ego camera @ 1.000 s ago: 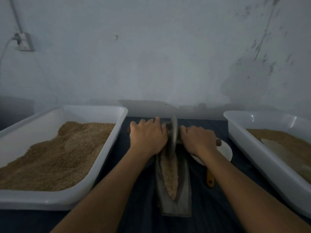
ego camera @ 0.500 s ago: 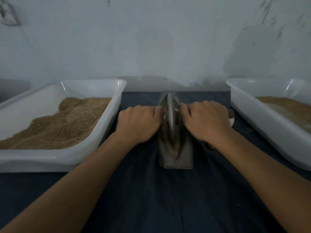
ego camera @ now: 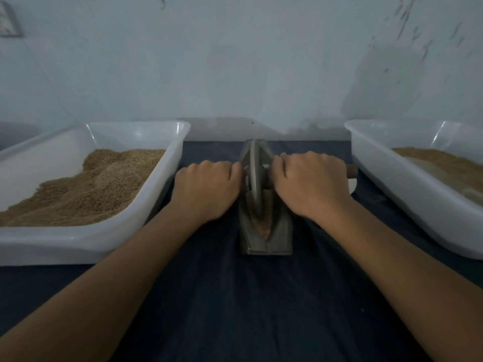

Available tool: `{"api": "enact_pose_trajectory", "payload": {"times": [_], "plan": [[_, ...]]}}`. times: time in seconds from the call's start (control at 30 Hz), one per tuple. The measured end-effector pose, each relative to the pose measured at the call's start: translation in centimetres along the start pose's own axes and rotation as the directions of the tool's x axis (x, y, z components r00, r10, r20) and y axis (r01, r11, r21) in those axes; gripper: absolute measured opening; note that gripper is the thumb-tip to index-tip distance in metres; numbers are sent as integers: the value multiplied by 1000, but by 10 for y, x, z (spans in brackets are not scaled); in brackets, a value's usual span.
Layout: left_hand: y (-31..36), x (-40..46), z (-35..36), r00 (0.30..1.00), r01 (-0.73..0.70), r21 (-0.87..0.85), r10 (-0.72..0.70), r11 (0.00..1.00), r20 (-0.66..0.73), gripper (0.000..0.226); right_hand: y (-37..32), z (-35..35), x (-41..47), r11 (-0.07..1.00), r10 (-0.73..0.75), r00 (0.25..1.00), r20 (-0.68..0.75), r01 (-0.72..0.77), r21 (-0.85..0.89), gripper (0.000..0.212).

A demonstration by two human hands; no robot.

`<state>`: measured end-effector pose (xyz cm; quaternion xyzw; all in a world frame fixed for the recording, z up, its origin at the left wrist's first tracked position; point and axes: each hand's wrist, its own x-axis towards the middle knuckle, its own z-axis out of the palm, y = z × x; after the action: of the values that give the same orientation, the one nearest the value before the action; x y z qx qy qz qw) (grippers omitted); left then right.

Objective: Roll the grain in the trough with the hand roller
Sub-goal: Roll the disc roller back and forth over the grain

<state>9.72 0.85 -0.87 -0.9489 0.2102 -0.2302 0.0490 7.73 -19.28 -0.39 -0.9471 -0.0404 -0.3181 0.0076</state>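
Hidden: handle under our left hand (ego camera: 207,189); its wooden end shows past our right hand (ego camera: 311,182).
Grip: both hands curl round hand roller (ego camera: 254,176).
Trough (ego camera: 281,228): narrow, grey, on bench (ego camera: 235,296).
Grain (ego camera: 265,226): coarse, tan, inside trough.

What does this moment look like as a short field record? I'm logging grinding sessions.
tool: hand roller, disc upright in trough
left hand: grips left handle
right hand: grips right handle
grain: lies in trough's near end
left tub: heaped grain
right tub: shallower grain
surface: dark cloth
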Motion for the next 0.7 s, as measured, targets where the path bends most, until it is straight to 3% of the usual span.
{"api": "enact_pose_trajectory", "payload": {"times": [0.1,0.17,0.3,0.4,0.5,0.6,0.7], "plan": [[6,-27,-15,988,58,-26,-61,998,-142,50,6,-17,-24,999,-34,999,-13,34,-5,58],[11,-25,-14,984,81,-8,-81,997,-160,58,10,-14,-24,1000,5,1000,25,-5,27,57],[8,26,7,992,128,19,-128,992,-8,46,13,19,20,995,95,989,111,-99,30,61],[-5,78,22,978,165,2,-164,986,129,40,21,45,73,986,147,954,260,-162,37,58],[-6,106,23,973,172,9,-171,985,152,42,31,57,96,973,172,912,372,-216,81,57],[1,99,19,977,190,-21,-187,982,108,40,31,52,83,973,181,913,367,-221,71,56],[2,59,19,977,213,-141,-208,967,45,42,21,33,49,993,101,966,240,-114,43,56]]}}
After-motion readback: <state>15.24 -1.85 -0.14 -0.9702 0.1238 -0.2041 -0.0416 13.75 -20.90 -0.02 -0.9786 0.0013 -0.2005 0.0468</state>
